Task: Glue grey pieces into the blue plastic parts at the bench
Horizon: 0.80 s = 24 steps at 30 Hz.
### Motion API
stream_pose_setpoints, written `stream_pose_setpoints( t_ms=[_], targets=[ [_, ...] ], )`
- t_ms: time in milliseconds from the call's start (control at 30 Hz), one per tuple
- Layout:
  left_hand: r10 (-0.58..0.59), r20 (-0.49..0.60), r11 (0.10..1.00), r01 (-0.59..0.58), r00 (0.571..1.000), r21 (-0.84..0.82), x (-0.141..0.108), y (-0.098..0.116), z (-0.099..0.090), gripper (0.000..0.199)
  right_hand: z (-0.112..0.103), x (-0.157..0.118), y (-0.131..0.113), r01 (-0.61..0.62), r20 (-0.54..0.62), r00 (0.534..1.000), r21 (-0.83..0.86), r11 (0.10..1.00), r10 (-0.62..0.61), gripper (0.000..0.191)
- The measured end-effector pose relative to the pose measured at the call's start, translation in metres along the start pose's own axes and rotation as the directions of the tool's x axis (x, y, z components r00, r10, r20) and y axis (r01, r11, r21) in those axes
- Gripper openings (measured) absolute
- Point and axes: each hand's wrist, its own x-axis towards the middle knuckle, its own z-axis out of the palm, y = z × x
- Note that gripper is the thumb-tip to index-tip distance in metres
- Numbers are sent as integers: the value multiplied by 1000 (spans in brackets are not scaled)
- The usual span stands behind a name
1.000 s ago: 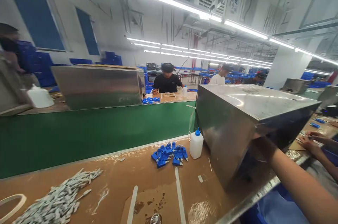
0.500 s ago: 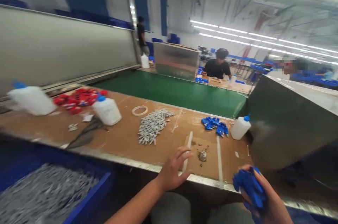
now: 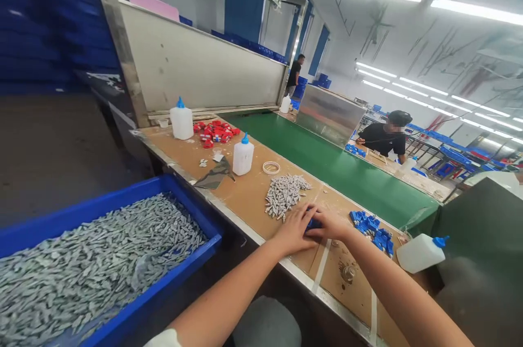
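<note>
Blue pieces (image 3: 314, 223) lie between my two hands on the brown worktop (image 3: 245, 202), mostly covered by the fingers. My left hand (image 3: 295, 230) curves around their left side, fingers wrapped against them. From the right, my right hand (image 3: 329, 223) closes its fingers on the same blue pieces. Just behind my hands is a pile of small grey parts (image 3: 285, 194). More blue parts (image 3: 371, 230) lie to the right of my right hand. A small metal object (image 3: 348, 273) stands near the front edge.
A blue bin (image 3: 214, 243) of grey parts is at lower left. White bottles (image 3: 243, 157) (image 3: 419, 253), a tape ring (image 3: 271, 168), red parts (image 3: 214, 132) and a dark cloth (image 3: 214, 174) are on the worktop. Behind runs a green belt (image 3: 310, 148); a person (image 3: 384, 137) sits beyond.
My right hand has moved left with the blue pieces and now meets my left hand beside the grey pile. The view has turned left, showing more of the bin.
</note>
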Motion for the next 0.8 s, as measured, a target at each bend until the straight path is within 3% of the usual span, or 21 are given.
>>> stream_pose_setpoints(
  t_ms=[67,133,200,300,467,600,700,767,800],
  targets=[
    [-4,-31,995,7,1000,102,2,0,5,108,-10,-8,13,41,9,999,22,999,-41,65],
    [-33,-62,984,43,998,175,4,4,5,89,-20,-8,25,-4,-31,1000,64,998,6,48],
    [-54,-69,971,69,996,229,5,8,1,63,-22,5,37,-179,-121,974,114,977,193,33],
    [-53,-39,949,62,998,310,1,16,-10,32,-13,45,52,-417,-188,876,161,894,443,27],
    [-53,11,914,44,999,403,-7,23,-17,24,6,110,62,-501,-96,848,173,848,520,11],
    [-9,31,909,-5,999,416,-10,21,-14,18,6,126,58,-548,-44,821,216,808,569,15],
    [63,-3,954,-60,998,293,-12,19,-15,19,-7,117,55,-562,-73,795,289,775,603,14],
    [66,-89,998,-63,994,29,-13,20,-18,18,-20,99,52,-554,-124,773,348,757,622,8],
    [12,-150,985,-38,989,-167,-12,23,-20,17,-27,85,50,-549,-148,761,371,749,631,11]
  ],
)
